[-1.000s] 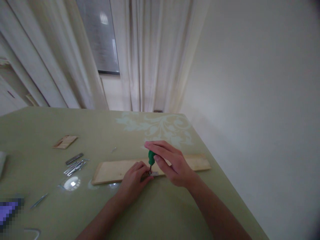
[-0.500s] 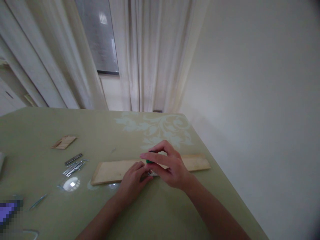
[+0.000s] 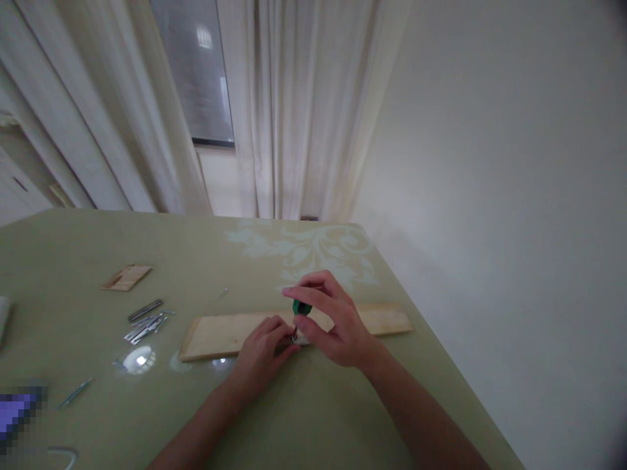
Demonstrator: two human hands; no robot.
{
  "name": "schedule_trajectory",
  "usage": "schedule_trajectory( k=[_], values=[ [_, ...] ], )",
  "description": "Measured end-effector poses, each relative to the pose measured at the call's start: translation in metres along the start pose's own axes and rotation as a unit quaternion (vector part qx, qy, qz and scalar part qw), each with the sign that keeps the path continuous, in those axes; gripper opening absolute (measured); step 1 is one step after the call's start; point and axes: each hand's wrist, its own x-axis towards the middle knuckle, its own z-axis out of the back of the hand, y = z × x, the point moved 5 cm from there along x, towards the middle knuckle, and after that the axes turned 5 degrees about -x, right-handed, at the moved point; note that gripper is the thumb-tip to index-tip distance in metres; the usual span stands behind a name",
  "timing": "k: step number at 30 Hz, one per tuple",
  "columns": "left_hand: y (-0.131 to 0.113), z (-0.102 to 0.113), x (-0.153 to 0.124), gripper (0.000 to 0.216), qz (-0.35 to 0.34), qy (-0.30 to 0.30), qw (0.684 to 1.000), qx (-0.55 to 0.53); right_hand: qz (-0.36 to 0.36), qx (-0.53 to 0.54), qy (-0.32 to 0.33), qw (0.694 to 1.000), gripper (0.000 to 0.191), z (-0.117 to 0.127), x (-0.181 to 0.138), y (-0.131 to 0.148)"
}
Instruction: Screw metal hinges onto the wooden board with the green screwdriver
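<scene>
A long pale wooden board lies crosswise on the table. My left hand is closed on its near edge, thumb in front and fingers over the top. By those fingertips sits a small shiny metal piece, partly hidden, whose kind I cannot make out. In my right hand is a screwdriver with a green handle, held between thumb and fingers. Its thin shaft points down to the metal piece at the board's edge, and the tip is hard to see.
Several metal hinge-like plates and a dark metal strip lie left of the board. A small wooden piece is farther back. A thin rod-like tool lies front left, near a blurred purple object. A wall borders the table's right side.
My right hand has risen slightly and its fingers have loosened and shifted around the handle, so more of the green handle and the shaft shows. My left hand stays put.
</scene>
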Motion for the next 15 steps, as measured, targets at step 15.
schedule_trajectory(
  k=[15],
  values=[
    [-0.0008, -0.0009, -0.0006, 0.01, 0.004, 0.017, 1.0, 0.001, 0.01, 0.027, 0.044, 0.999, 0.051, -0.0072, -0.0002, 0.0011]
  ],
)
